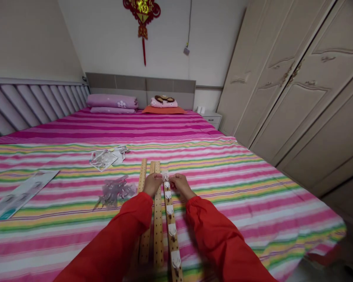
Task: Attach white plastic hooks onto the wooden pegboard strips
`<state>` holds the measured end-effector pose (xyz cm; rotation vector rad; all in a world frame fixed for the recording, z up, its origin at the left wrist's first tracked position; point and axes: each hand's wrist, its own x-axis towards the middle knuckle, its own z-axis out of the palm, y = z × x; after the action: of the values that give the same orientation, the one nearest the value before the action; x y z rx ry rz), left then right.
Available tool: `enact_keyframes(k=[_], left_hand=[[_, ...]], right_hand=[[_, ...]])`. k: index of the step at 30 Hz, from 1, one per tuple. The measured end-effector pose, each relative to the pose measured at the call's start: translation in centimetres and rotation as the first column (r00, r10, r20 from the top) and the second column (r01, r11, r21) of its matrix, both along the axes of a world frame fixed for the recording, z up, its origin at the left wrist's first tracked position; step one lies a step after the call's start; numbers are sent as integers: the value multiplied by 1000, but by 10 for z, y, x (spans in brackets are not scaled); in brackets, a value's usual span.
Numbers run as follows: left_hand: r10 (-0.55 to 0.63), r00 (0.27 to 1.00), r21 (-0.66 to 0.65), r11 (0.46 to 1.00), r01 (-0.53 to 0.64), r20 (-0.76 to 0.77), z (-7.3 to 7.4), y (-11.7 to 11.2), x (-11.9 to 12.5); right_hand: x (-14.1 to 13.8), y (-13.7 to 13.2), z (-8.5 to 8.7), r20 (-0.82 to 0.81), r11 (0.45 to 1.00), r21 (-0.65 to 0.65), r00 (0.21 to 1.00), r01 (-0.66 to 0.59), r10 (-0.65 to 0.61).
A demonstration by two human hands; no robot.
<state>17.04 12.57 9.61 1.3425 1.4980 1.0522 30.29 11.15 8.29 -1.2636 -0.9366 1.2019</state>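
Left hand and right hand in a pinch on the farthest white hook, wooden strip beneath

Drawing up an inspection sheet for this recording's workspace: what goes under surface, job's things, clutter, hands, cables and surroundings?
Surface: striped sheet on a bed, slightly wrinkled.
Job's things: perforated wooden strips lying lengthwise; the rightmost strip carries a row of white hooks.
Clutter: crumpled clear plastic, flat packets beyond it, long package at far left.
Hands: left hand and right hand flank the farthest hook; grip unclear.
Cables: one wall cable, ending in a small box.
Surroundings: wardrobe right, headboard beyond.
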Motion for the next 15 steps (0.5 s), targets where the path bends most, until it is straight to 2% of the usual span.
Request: enact_keyframes(k=[6,15], left_hand=[[-14,986,31,999,19,-163,-7,7,4],[-35,949,32,998,48,-314,-2,2,6]], right_hand=[[0,8,-13,52,999,-22,998,48,-46],[-1,19,-33,88,999,-23,996,37,-35]])
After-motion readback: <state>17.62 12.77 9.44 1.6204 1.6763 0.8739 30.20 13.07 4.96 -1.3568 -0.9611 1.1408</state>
